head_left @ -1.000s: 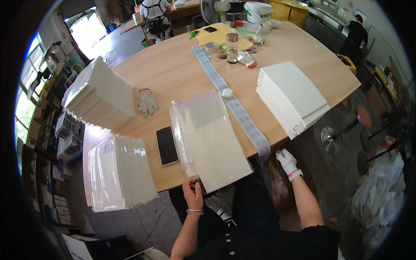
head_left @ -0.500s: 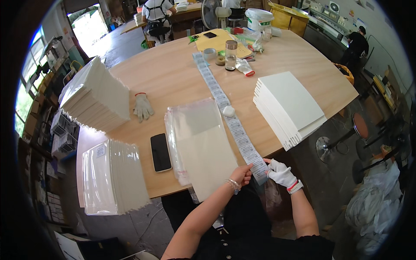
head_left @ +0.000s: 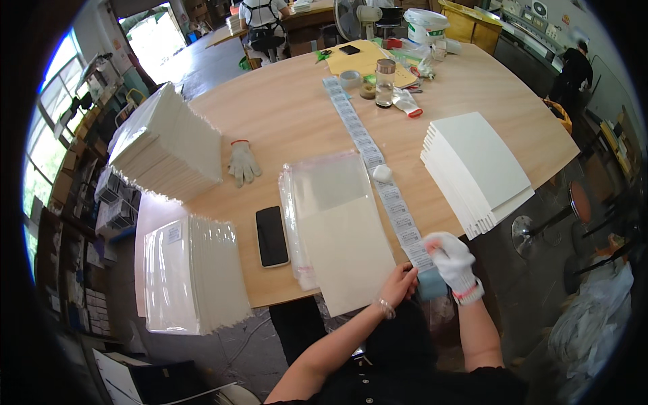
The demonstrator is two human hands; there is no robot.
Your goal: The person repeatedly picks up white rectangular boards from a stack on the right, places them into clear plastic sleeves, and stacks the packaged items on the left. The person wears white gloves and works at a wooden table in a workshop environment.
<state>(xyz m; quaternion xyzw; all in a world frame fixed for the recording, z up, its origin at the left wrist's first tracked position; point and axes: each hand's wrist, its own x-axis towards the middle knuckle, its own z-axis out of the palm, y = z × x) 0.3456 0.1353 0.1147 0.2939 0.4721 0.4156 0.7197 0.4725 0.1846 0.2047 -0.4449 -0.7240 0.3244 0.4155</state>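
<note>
A long strip of printed labels (head_left: pixel 398 209) runs down the table, its bare blue backing hanging past the near edge. My left hand (head_left: pixel 398 283), ungloved with a bracelet at the wrist, pinches the strip near this end. Just right of it, above the strip, my right hand (head_left: pixel 453 263) wears a white glove with bare fingertips. Its fingers are curled together; whatever they hold is too hidden to make out. Left of the strip lies a pile of clear plastic sleeves (head_left: pixel 327 185), a cream sheet (head_left: pixel 347 250) covering its lower part. A small white lump (head_left: pixel 383 173) rests on the strip.
Stacks of white boards (head_left: pixel 476 162) stand right, wrapped packs (head_left: pixel 169 145) and sleeved packs (head_left: pixel 192 277) left. A phone (head_left: pixel 272 236) and a loose glove (head_left: pixel 243 162) lie between. Farther back are a glass bottle (head_left: pixel 385 84), tape rolls (head_left: pixel 349 79) and a bucket (head_left: pixel 425 27).
My right hand has lifted up and away from the strip's end, where blue backing now shows without a label. My left hand still grips the strip. The whole view has shifted slightly.
</note>
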